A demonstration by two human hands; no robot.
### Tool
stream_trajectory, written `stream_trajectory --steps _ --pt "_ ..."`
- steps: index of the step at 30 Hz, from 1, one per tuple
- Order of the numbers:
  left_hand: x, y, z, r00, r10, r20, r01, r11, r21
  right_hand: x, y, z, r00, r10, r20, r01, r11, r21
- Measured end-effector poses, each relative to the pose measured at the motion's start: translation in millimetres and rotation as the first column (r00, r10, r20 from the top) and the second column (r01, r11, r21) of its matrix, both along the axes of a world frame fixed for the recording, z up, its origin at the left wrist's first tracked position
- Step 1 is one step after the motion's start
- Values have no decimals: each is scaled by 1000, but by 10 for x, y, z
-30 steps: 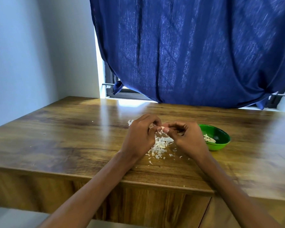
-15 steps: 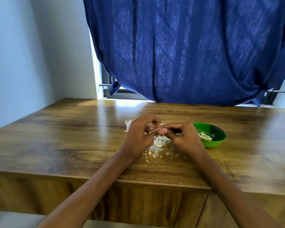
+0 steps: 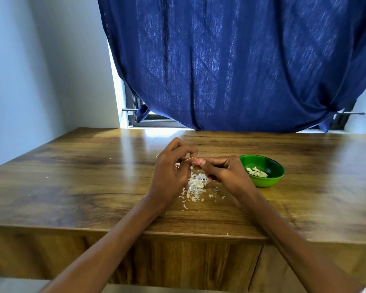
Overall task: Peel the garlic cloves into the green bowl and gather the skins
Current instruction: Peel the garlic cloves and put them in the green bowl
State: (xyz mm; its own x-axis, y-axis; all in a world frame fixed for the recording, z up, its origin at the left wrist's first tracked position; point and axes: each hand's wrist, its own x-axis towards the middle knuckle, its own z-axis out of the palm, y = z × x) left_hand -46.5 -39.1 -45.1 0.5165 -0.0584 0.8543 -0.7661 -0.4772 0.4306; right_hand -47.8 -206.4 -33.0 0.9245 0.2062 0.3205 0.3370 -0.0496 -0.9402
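Pinching one garlic clove [image 3: 193,162] between left hand [image 3: 171,174] and right hand [image 3: 224,172], directly above skins [image 3: 195,185]; green bowl [image 3: 262,173] just right, for dropping.

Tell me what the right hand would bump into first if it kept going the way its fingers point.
The right hand points toward the left hand, whose fingertips it nearly touches above the pile of skins. It would likely meet the left hand's fingers first, though depth is uncertain.
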Motion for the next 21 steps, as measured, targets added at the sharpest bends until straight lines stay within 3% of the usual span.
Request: stream_trajectory --steps 6,12,17,21 --pt "-36 -24 35 998 -60 -20 59 997 -50 -60 13 21 993 100 -62 -89 983 159" --pt "-26 -32 8 999 -34 -9 34 999 28 -69 -19 32 995 70 -76 -59 988 140" --pt "-44 -44 23 999 19 44 -23 996 85 -62 -6 74 965 166 -204 -96 945 314" --pt "-45 -25 7 1000 22 -8 -21 998 62 -76 -11 95 965 121 -234 -51 957 286"
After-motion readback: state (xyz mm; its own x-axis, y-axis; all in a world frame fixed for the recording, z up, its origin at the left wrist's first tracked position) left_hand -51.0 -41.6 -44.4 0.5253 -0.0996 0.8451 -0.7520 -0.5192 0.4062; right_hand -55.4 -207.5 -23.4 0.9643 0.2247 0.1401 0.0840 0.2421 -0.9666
